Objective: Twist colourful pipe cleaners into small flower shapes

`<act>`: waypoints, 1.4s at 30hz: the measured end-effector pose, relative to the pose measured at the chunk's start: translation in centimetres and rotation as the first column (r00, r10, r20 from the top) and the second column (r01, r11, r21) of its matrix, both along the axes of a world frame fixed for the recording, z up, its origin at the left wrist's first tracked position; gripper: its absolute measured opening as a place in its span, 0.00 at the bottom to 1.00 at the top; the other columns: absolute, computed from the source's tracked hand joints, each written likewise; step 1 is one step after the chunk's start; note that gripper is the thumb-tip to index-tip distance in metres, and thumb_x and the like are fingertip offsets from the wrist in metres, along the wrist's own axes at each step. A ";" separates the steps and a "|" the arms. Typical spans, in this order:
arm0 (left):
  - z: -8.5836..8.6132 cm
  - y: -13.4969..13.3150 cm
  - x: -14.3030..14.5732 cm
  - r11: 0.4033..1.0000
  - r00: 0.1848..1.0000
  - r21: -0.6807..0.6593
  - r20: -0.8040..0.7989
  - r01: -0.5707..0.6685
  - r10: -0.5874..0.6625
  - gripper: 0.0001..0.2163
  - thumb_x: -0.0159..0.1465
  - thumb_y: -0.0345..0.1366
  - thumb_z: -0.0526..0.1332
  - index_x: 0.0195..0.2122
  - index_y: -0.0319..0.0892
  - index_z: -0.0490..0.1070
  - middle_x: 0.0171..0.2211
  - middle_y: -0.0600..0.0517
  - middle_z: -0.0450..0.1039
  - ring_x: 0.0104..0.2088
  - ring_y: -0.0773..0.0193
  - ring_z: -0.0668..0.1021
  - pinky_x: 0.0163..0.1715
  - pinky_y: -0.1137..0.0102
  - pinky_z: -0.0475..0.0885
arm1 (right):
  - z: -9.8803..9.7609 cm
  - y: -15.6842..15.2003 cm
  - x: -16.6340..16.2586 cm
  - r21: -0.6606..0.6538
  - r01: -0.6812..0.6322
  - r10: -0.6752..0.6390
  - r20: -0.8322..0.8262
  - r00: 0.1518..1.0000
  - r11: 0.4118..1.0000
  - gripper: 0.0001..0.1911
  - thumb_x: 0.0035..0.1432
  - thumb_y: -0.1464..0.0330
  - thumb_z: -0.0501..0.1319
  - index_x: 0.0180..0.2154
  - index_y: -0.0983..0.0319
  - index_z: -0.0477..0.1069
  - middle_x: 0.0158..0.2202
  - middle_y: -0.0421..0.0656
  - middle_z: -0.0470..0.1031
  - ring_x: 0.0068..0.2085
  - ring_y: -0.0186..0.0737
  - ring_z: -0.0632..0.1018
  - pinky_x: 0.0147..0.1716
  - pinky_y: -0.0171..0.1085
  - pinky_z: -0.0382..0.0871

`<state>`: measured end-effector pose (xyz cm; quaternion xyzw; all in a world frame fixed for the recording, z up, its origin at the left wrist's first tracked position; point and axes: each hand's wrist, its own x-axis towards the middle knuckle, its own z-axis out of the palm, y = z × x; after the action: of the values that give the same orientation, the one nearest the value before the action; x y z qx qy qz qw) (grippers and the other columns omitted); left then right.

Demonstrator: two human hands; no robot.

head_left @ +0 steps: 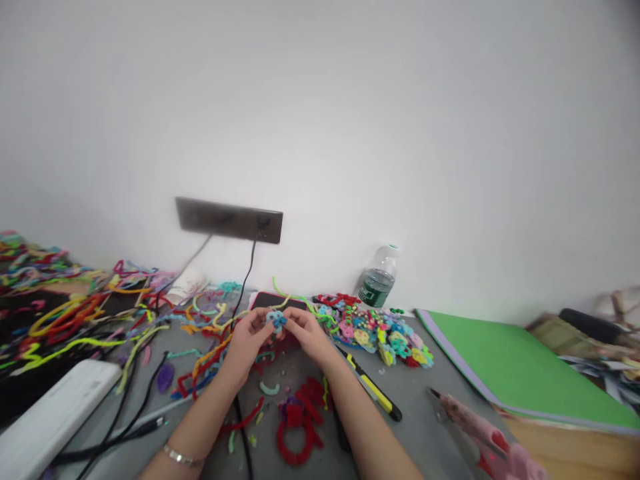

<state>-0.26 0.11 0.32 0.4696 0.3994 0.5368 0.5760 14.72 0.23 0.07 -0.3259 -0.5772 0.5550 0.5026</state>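
Table (410, 400), grey, cluttered.
Green sheet (500, 367), far right.
Loose pipe cleaners (75, 320), many colours, sprawled over the left.
Flower heap (380, 333), small bent shapes, right of the hands, near the bottle (379, 279) at the wall.
Glue gun (470, 423), pink, near right.
Cutter (373, 387), yellow and black, beside the right forearm.
Red loops (300, 427), near, between the forearms.
Left hand (245, 343) and right hand (307, 337): both pinch the blue piece (276, 320) at table centre, fingertips meeting.
Step, as judged: bending the piece into shape; this calls for small, tight fingertip twists.
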 end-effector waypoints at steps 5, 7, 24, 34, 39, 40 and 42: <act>-0.3 0.1 -0.2 0.999 0.997 0.043 -0.073 -0.013 0.016 0.15 0.50 0.45 0.70 0.29 0.39 0.72 0.21 0.55 0.71 0.21 0.70 0.70 0.21 0.76 0.65 | -0.4 0.2 0.0 -0.021 -0.015 0.015 0.008 1.000 1.000 0.20 0.54 0.52 0.67 0.31 0.63 0.71 0.23 0.39 0.73 0.26 0.34 0.73 0.31 0.34 0.67; -0.6 0.2 -0.3 0.999 0.996 0.040 -0.079 -0.027 0.030 0.15 0.50 0.45 0.70 0.29 0.39 0.71 0.23 0.55 0.72 0.23 0.69 0.72 0.22 0.76 0.66 | -0.7 0.4 -0.1 -0.039 -0.028 0.028 -0.008 1.000 0.999 0.20 0.51 0.53 0.69 0.32 0.63 0.70 0.24 0.38 0.72 0.26 0.33 0.73 0.30 0.34 0.66; -0.1 -0.1 0.0 0.999 0.999 0.012 -0.001 -0.050 0.050 0.17 0.46 0.48 0.73 0.27 0.40 0.74 0.24 0.55 0.71 0.25 0.68 0.72 0.24 0.76 0.71 | -0.3 0.6 -0.1 -0.053 0.071 -0.074 -0.057 0.996 0.996 0.22 0.43 0.55 0.74 0.30 0.62 0.69 0.29 0.37 0.72 0.29 0.32 0.70 0.31 0.32 0.65; -0.4 -0.1 0.1 0.998 0.998 -0.035 0.004 -0.059 0.059 0.18 0.47 0.50 0.71 0.28 0.40 0.74 0.26 0.54 0.72 0.27 0.64 0.74 0.23 0.73 0.73 | 0.1 0.0 0.0 -0.088 0.014 -0.019 -0.053 0.998 0.996 0.19 0.48 0.56 0.72 0.30 0.61 0.68 0.29 0.37 0.69 0.30 0.32 0.70 0.34 0.34 0.66; -0.4 0.0 -0.2 0.998 0.998 0.010 -0.037 -0.054 0.055 0.17 0.47 0.49 0.71 0.26 0.40 0.74 0.25 0.53 0.73 0.26 0.65 0.74 0.26 0.72 0.73 | 0.2 -0.1 0.1 -0.103 -0.002 -0.003 -0.048 0.999 0.995 0.19 0.47 0.58 0.73 0.29 0.62 0.68 0.29 0.37 0.71 0.30 0.32 0.70 0.34 0.33 0.64; -0.4 0.0 -0.2 0.998 0.998 0.014 -0.039 -0.054 0.054 0.17 0.47 0.49 0.71 0.26 0.40 0.74 0.25 0.53 0.73 0.26 0.65 0.75 0.27 0.72 0.73 | 0.2 0.0 0.2 -0.110 -0.005 0.000 -0.048 0.999 0.994 0.19 0.46 0.58 0.73 0.28 0.62 0.68 0.28 0.37 0.71 0.30 0.32 0.70 0.35 0.33 0.64; -0.5 0.0 -0.2 0.998 0.997 0.016 -0.043 -0.056 0.057 0.17 0.47 0.49 0.72 0.26 0.40 0.75 0.25 0.52 0.74 0.27 0.64 0.76 0.29 0.71 0.73 | 0.1 0.0 0.2 -0.117 -0.015 0.009 -0.049 0.999 0.993 0.19 0.46 0.57 0.73 0.28 0.62 0.69 0.28 0.37 0.72 0.30 0.33 0.71 0.35 0.34 0.65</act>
<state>-0.51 0.06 -0.13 0.4740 0.4210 0.5454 0.5483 14.97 0.28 0.19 -0.3378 -0.5333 0.5986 0.4931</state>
